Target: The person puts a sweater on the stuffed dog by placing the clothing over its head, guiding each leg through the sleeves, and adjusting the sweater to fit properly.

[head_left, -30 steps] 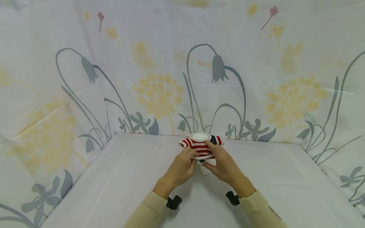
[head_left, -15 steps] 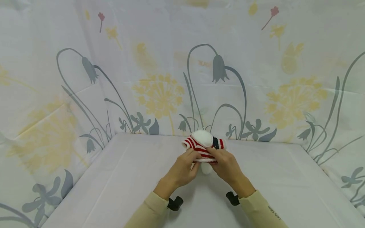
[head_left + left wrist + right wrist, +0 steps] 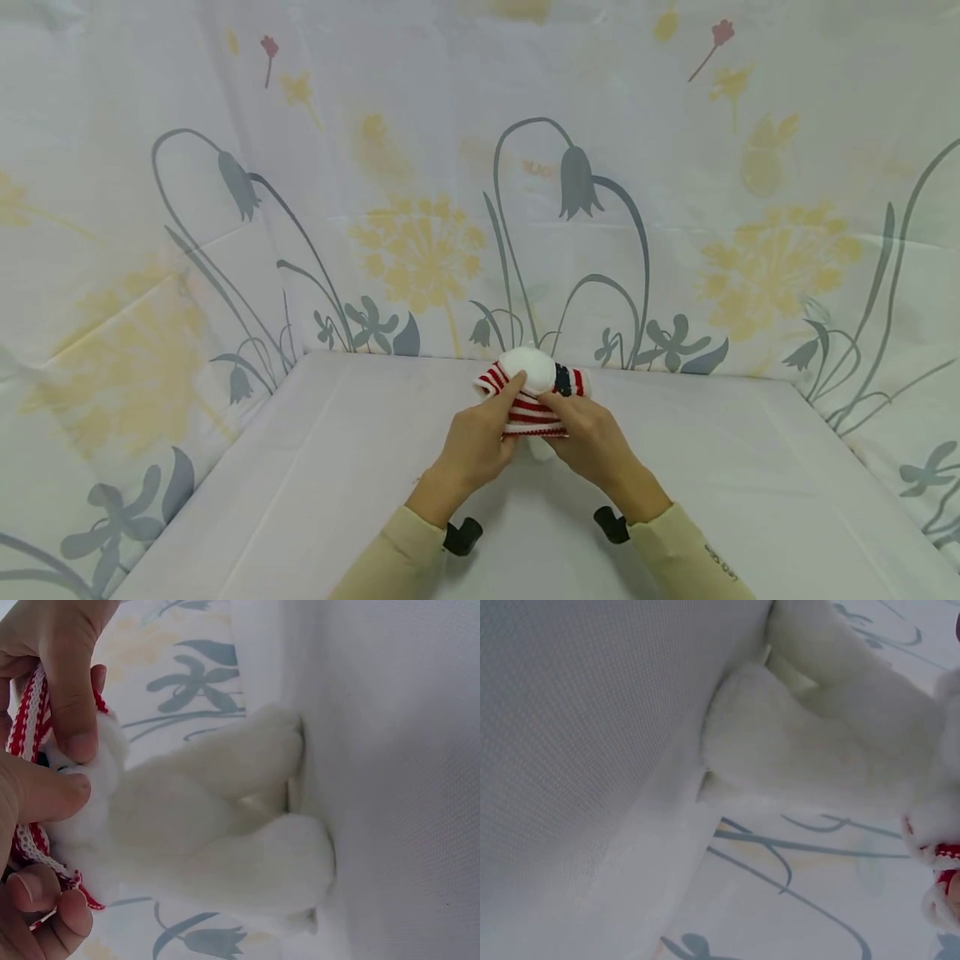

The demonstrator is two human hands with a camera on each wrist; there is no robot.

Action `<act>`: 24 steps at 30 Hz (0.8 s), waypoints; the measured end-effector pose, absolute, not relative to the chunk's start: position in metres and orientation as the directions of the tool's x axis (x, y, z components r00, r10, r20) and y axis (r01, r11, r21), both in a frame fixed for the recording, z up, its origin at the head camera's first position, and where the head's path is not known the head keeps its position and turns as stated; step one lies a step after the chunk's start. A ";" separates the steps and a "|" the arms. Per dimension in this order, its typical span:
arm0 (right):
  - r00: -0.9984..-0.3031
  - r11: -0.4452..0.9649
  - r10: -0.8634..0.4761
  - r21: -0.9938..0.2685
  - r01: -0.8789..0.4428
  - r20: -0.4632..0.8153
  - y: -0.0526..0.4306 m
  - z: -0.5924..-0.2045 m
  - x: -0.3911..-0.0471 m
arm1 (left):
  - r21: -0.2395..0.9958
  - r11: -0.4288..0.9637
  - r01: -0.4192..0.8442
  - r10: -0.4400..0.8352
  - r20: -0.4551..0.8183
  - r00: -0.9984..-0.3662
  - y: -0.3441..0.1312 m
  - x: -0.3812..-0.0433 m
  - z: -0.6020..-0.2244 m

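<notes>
Red-and-white knit, a tiny striped sweater (image 3: 534, 416) now sits lower over a white plush toy (image 3: 176, 817) than it did a second ago. Back then only a shallow white crown showed at the neckline and a dark spot peeked out under the hem (image 3: 534, 432); now a full white dome (image 3: 529, 360) rises through the neck, and in the head view the hem covers that spot. Most of this change was there half a second ago; since then, one finger of the left hand (image 3: 472, 442) has moved up from the stripes onto the dome.

That hand lies at seven o'clock from the dome, the right hand (image 3: 596, 433) at four. Both pinch the sweater near its lower edge, and the left wrist view shows a thumb of each against the plush's white face, close to a dark spot (image 3: 65, 771).

One striped sleeve (image 3: 491, 382) sticks out at eight o'clock, the other (image 3: 578, 382) between three and four, beside a navy patch (image 3: 562, 380). The toy is toward five o'clock from the head view's centre, upright, its stubby legs (image 3: 776, 742) resting on the white tabletop (image 3: 360, 467) before the flower-printed backdrop (image 3: 420, 250).
</notes>
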State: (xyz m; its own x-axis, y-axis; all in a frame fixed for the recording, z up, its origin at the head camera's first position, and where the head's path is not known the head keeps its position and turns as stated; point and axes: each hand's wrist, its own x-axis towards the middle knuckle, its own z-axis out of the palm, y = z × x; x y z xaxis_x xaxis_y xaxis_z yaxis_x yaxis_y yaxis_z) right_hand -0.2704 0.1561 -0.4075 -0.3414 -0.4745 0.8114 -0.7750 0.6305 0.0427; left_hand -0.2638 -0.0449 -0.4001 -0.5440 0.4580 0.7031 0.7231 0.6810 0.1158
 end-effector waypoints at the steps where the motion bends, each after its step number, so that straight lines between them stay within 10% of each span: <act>1: -0.354 0.633 -0.474 0.033 -0.773 0.806 0.156 -0.407 -0.270 | 0.115 0.688 0.717 0.452 0.704 -0.547 -0.045 -0.264 -0.400; 24: -0.421 0.669 -0.462 -0.005 -0.743 0.780 0.159 -0.411 -0.273 | 0.142 0.686 0.713 0.411 0.734 -0.541 -0.046 -0.269 -0.405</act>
